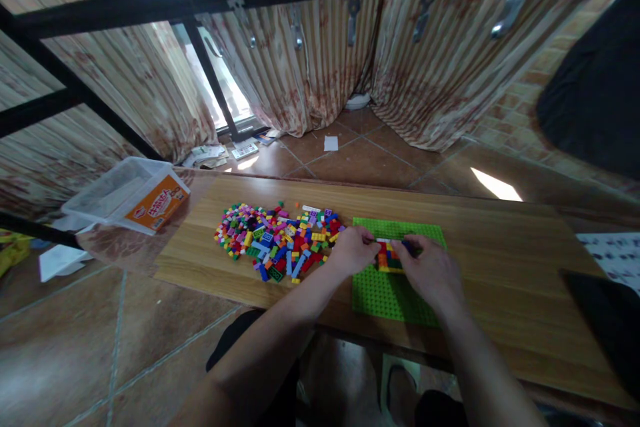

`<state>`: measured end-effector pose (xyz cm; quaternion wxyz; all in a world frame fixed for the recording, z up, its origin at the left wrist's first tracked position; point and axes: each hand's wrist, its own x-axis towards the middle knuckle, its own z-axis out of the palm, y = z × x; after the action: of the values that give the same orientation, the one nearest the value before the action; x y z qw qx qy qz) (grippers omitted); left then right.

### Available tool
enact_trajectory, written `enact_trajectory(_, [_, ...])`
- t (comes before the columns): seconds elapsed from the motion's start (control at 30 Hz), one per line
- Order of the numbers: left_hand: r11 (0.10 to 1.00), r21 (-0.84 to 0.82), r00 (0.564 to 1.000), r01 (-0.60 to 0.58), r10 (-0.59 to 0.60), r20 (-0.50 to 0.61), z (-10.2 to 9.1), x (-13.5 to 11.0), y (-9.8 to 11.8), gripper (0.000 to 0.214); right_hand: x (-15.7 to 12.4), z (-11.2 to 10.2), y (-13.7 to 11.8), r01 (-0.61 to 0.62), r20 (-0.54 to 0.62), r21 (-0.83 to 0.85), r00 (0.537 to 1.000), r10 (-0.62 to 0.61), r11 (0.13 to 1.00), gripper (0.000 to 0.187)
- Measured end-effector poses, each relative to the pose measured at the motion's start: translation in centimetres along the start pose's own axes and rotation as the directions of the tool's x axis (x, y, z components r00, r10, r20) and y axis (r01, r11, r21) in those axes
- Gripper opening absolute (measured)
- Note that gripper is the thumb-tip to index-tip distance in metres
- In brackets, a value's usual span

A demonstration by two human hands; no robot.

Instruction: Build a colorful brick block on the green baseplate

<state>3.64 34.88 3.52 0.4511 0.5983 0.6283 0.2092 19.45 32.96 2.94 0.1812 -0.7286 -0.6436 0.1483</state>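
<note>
A green studded baseplate [383,297] lies on a low wooden table [500,280]. On it stands a small build of red, yellow, orange and white bricks [389,258]. My left hand [354,250] rests at the build's left side with its fingers curled against it. My right hand [431,270] is at the build's right side, fingers pinched on a small dark blue brick [406,244] at the top of the build. A heap of loose coloured bricks [277,237] lies to the left of the plate.
A clear plastic box with an orange label [131,195] sits at the table's left end. A dark object [607,310] lies at the right edge. Black metal frame bars [210,80], curtains and a tiled floor [360,160] surround the table.
</note>
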Motion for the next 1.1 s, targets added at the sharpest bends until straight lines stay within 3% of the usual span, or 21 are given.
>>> enact_trajectory(0.13, [0.996, -0.082, 1.000, 0.016, -0.016, 0.001, 0.2, 0.1, -0.1, 0.018, -0.3, 0.3, -0.9, -0.048, -0.006, -0.060, 0.999, 0.047, 0.997, 0.060])
enact_trajectory(0.33, [0.944, -0.301, 0.990, 0.137, -0.125, 0.059, 0.6, 0.3, -0.1, 0.010, -0.2, 0.4, -1.5, -0.099, -0.006, -0.047, 0.995, 0.099, 0.994, 0.055])
enact_trajectory(0.57, [0.902, -0.392, 0.983, 0.182, -0.156, 0.096, 0.8, 0.6, -0.1, 0.004, 0.0, 0.9, -1.4, -0.099, -0.013, 0.006, 0.995, 0.099, 0.995, 0.051])
enact_trajectory(0.73, [0.890, -0.435, 0.989, 0.138, -0.103, 0.102, 0.6, 0.5, -0.4, 0.004, 0.5, 1.0, 0.3, -0.032, -0.057, 0.105, 0.998, 0.039, 0.994, 0.057])
enact_trajectory(0.83, [0.890, -0.445, 0.995, 0.099, -0.075, 0.072, -0.3, 0.3, -0.2, 0.011, 1.0, 0.1, 1.7, -0.050, -0.117, 0.262, 0.990, 0.084, 0.964, 0.055])
enact_trajectory(0.9, [0.887, -0.459, 0.999, 0.053, -0.049, 0.020, -1.2, 0.2, 0.1, 0.014, 1.2, -0.7, 2.1, -0.043, -0.210, 0.283, 0.972, 0.106, 0.958, 0.055])
enact_trajectory(1.0, [0.878, -0.476, 0.996, -0.043, 0.001, -0.088, -2.6, 0.0, 0.6, 0.014, 0.8, -1.1, 1.4, 0.146, -0.351, 0.172, 0.933, -0.078, 0.974, 0.056])
enact_trajectory(1.1, [0.846, -0.522, 0.985, -0.107, 0.017, -0.174, -4.0, -0.3, 1.0, 0.014, -0.4, -0.1, -0.6, 0.352, -0.271, -0.007, 0.900, -0.341, 0.936, 0.058])
